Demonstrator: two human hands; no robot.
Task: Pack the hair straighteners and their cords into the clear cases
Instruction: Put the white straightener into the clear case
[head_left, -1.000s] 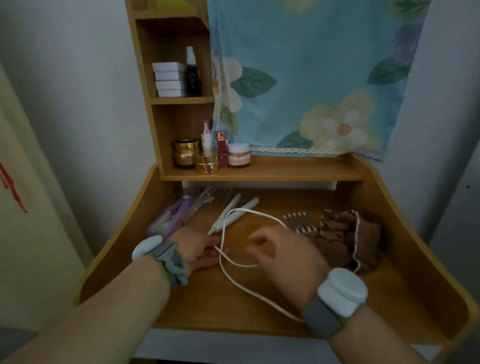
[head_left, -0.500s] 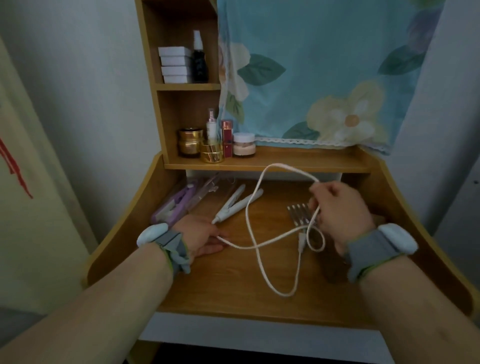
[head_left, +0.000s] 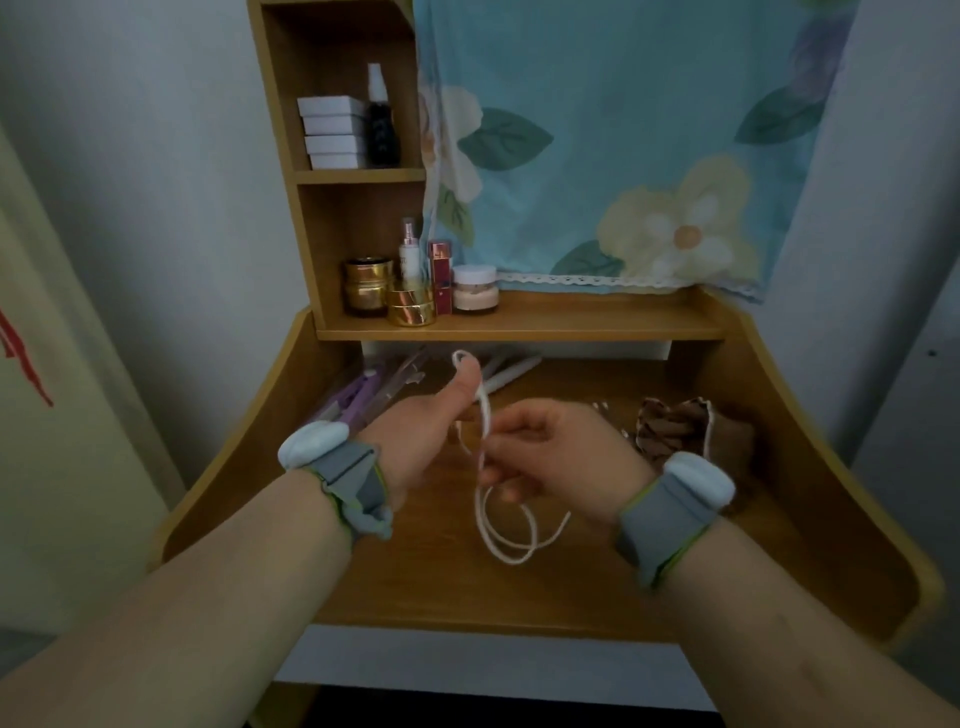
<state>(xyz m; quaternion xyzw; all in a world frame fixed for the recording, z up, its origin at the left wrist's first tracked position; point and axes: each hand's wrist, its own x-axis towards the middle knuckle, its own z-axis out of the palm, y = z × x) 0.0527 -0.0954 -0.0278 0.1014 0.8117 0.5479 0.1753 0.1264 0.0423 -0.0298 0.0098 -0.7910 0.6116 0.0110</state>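
Over desk centre: both hands raised, cord between them.
Left hand (head_left: 415, 441): thumb up, cord (head_left: 485, 415) looped over it; fingers hidden, grip unclear.
Right hand (head_left: 550, 457): pinches cord; coils hang toward 6 o'clock.
Straightener (head_left: 511, 371): on desk (head_left: 623, 582), 12 o'clock of hands.

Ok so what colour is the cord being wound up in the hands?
White. The cord shows best in the head view, looped between the left hand and right hand.

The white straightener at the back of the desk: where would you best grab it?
Probably by its near end, coming from the front. The white straightener lies flat, angled toward the person, its far end tucked under the shelf, so only the near part is open to a grip.
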